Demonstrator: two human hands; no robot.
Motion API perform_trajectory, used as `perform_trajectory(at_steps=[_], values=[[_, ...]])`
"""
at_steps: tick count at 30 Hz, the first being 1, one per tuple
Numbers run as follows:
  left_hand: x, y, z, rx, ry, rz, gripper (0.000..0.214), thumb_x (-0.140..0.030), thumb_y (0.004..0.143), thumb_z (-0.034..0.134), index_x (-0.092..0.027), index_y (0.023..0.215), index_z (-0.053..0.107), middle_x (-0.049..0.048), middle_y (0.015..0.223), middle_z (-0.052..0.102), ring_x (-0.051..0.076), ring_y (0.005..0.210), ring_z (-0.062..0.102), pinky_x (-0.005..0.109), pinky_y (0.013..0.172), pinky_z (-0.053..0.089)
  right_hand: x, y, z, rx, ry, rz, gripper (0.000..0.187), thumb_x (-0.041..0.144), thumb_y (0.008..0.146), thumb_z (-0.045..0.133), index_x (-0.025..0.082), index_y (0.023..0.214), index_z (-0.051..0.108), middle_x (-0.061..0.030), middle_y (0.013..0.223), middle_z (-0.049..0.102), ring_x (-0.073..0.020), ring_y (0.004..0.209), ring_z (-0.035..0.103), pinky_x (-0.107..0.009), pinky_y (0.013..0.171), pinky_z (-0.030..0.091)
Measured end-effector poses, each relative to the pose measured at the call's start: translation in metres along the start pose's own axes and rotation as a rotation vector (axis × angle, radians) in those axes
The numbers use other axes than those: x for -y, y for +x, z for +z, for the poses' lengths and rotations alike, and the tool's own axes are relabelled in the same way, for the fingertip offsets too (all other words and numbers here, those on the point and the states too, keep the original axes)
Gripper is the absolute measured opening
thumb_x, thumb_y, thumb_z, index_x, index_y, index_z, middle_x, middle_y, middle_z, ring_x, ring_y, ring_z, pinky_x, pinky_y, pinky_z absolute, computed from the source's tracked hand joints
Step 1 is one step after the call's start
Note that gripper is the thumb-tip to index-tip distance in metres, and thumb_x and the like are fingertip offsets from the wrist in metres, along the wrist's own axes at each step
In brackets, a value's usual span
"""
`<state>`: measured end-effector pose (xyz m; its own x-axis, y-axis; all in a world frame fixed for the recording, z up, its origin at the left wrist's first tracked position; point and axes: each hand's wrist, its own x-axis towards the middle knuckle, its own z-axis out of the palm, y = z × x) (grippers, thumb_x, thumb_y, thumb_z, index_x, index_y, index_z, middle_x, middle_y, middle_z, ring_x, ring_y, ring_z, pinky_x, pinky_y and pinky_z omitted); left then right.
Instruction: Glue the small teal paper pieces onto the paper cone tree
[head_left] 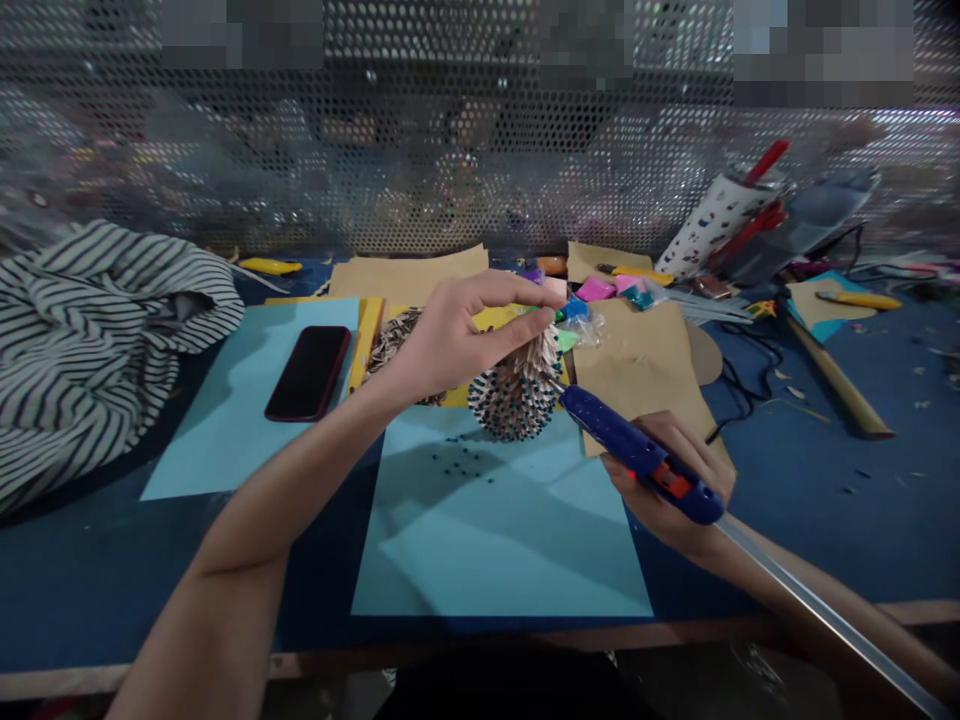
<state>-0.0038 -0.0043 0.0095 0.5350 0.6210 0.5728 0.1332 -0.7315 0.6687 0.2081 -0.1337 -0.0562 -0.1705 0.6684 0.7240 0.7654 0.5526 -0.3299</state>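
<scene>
My left hand (pixel 457 340) pinches the top of a rounded craft piece (pixel 516 395) made of many small pale sticks with dark blue tips. My right hand (pixel 667 480) is shut around a blue hot glue gun (pixel 637 450) with an orange trigger. Its nozzle sits close beside the craft piece, and a long clear glue stick runs from its back towards the lower right. Below the piece, small dark beads (pixel 461 465) lie scattered on a light blue paper sheet (pixel 495 550). A similar striped piece (pixel 397 345) lies behind my left hand, partly hidden.
A black phone (pixel 307 373) lies on another blue sheet, beside a striped cloth (pixel 97 340). Kraft paper sheets (pixel 637 370), coloured scraps in a plastic bag (pixel 581 322), a dotted paper roll (pixel 709 222) and a wooden stick (pixel 840 380) sit on the blue table before a perforated metal screen (pixel 480 150).
</scene>
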Motion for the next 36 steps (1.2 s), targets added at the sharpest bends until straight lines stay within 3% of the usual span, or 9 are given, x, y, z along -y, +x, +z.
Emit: perform_trajectory(at_steps=[21,36], values=[[0.0008,0.0014,0.0050,-0.036,-0.059,-0.032,0.012,-0.022,0.086,0.063,-0.018,0.089,0.074,0.0047,0.096,0.074,0.014,0.091,0.068,0.023,0.084,0.054,0.0013,0.0050,0.0018,-0.008,0.034,0.020,0.009,0.019,0.081,0.063,0.022,0.084,0.054,0.0012,0.070,0.056,-0.0123,0.058,0.054,-0.025,0.052,0.045],[0.0003,0.0012,0.0033,-0.026,-0.057,-0.038,0.014,-0.028,0.087,0.062,-0.021,0.087,0.073,0.0044,0.094,0.074,0.015,0.090,0.068,0.026,0.080,0.055,0.0006,0.0040,0.0026,0.007,0.033,0.051,0.010,0.023,0.081,0.064,0.022,0.082,0.054,0.0017,0.068,0.056,-0.0122,0.056,0.053,-0.026,0.050,0.044]])
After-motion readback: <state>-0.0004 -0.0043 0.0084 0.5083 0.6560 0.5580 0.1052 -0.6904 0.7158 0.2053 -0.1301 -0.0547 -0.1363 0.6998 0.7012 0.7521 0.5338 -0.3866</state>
